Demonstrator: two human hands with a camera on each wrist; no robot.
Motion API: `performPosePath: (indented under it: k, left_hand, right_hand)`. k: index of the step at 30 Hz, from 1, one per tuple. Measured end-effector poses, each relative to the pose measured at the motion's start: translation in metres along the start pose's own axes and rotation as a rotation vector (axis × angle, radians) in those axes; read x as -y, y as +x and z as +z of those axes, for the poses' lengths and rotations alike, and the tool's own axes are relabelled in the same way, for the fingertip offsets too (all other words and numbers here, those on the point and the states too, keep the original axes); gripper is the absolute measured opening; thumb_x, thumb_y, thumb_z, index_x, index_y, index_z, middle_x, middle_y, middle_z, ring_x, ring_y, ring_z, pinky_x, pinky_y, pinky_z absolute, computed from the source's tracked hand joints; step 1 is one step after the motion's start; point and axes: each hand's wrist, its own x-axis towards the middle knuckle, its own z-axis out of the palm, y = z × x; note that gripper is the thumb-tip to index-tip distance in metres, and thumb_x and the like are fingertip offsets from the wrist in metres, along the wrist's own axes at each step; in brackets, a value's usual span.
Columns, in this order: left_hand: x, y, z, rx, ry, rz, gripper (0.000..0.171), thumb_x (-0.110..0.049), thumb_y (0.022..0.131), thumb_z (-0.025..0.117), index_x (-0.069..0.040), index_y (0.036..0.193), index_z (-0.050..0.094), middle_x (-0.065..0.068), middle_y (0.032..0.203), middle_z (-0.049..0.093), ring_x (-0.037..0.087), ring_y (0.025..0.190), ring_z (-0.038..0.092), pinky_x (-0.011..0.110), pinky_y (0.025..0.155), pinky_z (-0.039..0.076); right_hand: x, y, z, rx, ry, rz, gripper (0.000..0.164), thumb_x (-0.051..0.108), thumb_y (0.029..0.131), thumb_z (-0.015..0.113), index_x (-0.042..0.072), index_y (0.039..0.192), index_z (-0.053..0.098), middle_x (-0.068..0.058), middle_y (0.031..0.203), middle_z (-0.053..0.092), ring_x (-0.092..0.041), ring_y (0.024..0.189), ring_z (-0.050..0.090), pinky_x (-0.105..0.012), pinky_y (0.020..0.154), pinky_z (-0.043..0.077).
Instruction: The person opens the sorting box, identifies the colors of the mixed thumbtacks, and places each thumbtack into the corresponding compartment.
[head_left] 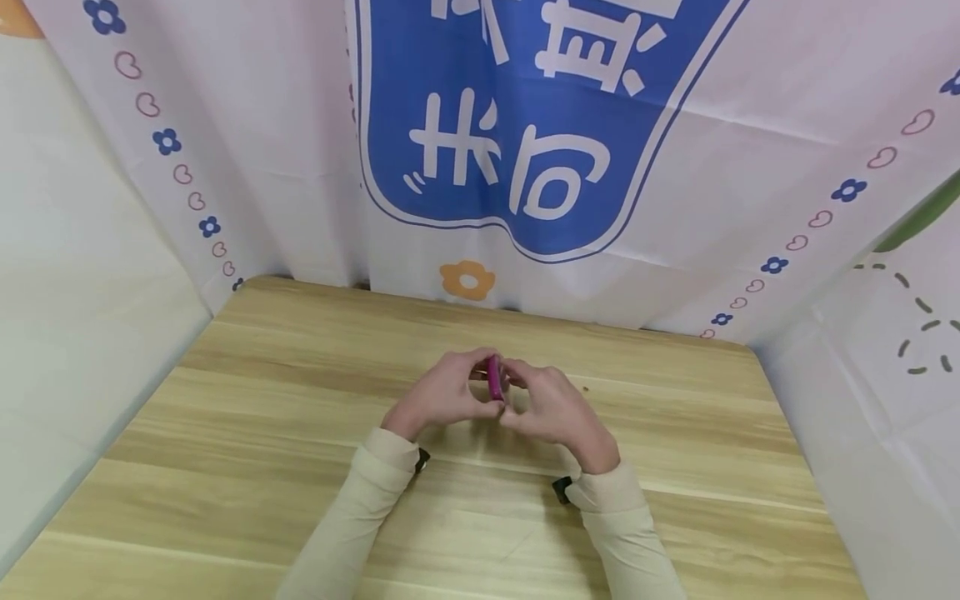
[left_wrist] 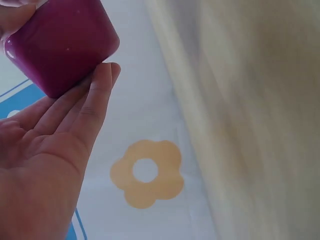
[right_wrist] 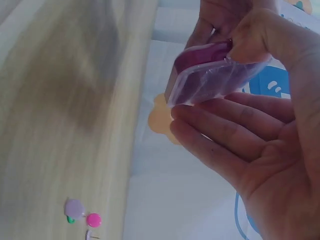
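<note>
A small magenta box [head_left: 494,379] with rounded corners and a clear plastic cover [right_wrist: 207,82] is held up on edge above the table, between both hands. My left hand [head_left: 448,393] grips its magenta side between thumb and fingers; in the left wrist view that glossy flat face of the box [left_wrist: 67,45] shows, with fingers under its lower edge. From the other side my right hand [head_left: 553,406] pinches the box, its thumb at one edge and its fingertips along the opposite edge of the clear cover. What lies inside the box is hard to make out.
On the wooden table [head_left: 262,400] lie several small pins with round heads, among them a lilac one [right_wrist: 75,208] and a pink one [right_wrist: 93,220]. A white printed cloth [head_left: 675,217] hangs behind the table's back edge, and pale cloth flanks both sides.
</note>
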Motion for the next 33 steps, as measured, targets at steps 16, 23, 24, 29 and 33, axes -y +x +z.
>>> performPosePath:
  k: [16,23,24,29,33]
  left_hand:
    - [-0.002,-0.002,0.006,0.014,0.016,-0.026,0.053,-0.033,0.071,0.076,-0.015,0.116,0.055,0.000,0.106,0.066,0.011,0.096,0.059,0.037,0.086,0.052]
    - [-0.004,-0.004,0.004,0.077,-0.225,-0.033,0.069,-0.015,0.071,0.078,-0.008,0.132,0.046,0.006,0.117,0.061,0.014,0.103,0.057,0.037,0.091,0.050]
    - [-0.005,-0.004,0.003,0.093,-0.284,-0.031,0.070,-0.012,0.072,0.078,-0.007,0.134,0.045,0.008,0.119,0.059,0.015,0.105,0.057,0.038,0.092,0.049]
    - [-0.006,-0.007,-0.001,0.138,-0.468,0.013,0.070,-0.005,0.073,0.078,-0.002,0.134,0.043,0.013,0.122,0.055,0.020,0.109,0.055,0.037,0.094,0.047]
    - [-0.007,-0.008,-0.002,0.174,-0.524,0.052,0.069,-0.002,0.074,0.077,-0.001,0.134,0.044,0.016,0.122,0.055,0.023,0.109,0.054,0.040,0.096,0.046]
  right_hand:
    - [0.002,-0.004,-0.002,0.017,-0.050,0.007,0.058,0.015,0.070,0.066,0.004,0.125,0.054,-0.010,0.108,0.069,-0.016,0.086,0.065,-0.027,0.062,0.055]
    - [-0.010,-0.009,-0.019,-0.075,0.043,-0.003,0.027,0.004,0.083,0.060,0.004,0.110,0.064,-0.009,0.090,0.072,-0.011,0.068,0.063,-0.036,0.064,0.059]
    - [-0.012,-0.010,-0.022,-0.091,0.066,-0.002,0.023,0.004,0.085,0.060,0.004,0.107,0.065,-0.008,0.089,0.072,-0.011,0.073,0.064,-0.037,0.067,0.059]
    - [-0.018,-0.016,-0.033,-0.123,0.249,0.065,0.011,0.011,0.091,0.062,0.006,0.100,0.068,-0.007,0.088,0.073,-0.015,0.076,0.067,-0.038,0.063,0.059]
    - [-0.021,-0.020,-0.036,-0.107,0.358,0.140,0.012,0.015,0.093,0.060,0.007,0.099,0.068,-0.009,0.087,0.072,-0.021,0.074,0.067,-0.035,0.053,0.059]
